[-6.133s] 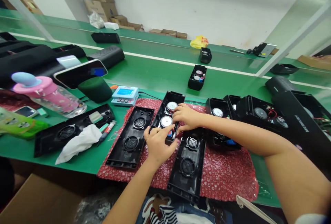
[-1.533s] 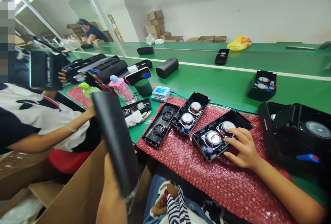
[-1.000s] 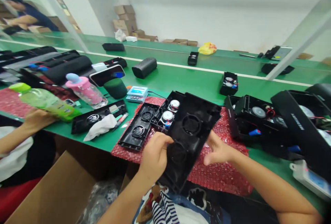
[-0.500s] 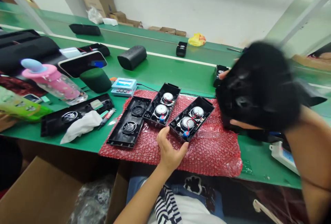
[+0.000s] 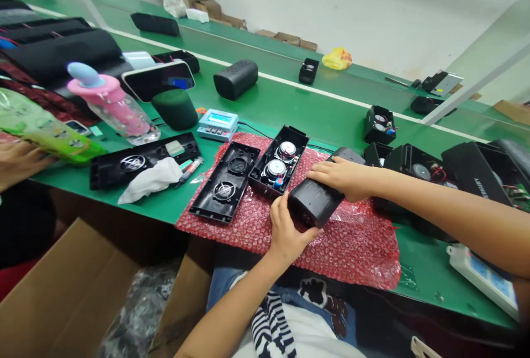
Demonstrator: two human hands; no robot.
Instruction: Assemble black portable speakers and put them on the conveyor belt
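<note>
A black speaker housing [image 5: 317,201] lies tilted on the red bubble wrap [image 5: 351,247], its smooth rounded side up. Over its upper part rests my right hand [image 5: 342,176], fingers wrapped across it. My left hand [image 5: 290,231] grips its near lower end between thumb and fingers. Just left is an open black housing [image 5: 279,162] with two silver speaker drivers, red wires and a blue part. Further left lies a flat black panel [image 5: 226,181] with two round grilles. The inside of the held housing is hidden.
A blue-screened device [image 5: 217,124], a green speaker [image 5: 174,108], a pink bottle [image 5: 116,104] and a white cloth [image 5: 151,181] are at the left. Open housings [image 5: 418,170] and a power strip [image 5: 482,278] stand at the right. Another person's hand [image 5: 20,162] is at the left edge.
My right hand has come from the right, where it held a blurred black piece, onto the right-hand housing. That housing now shows a closed rounded surface instead of its drivers. The view has shifted.
</note>
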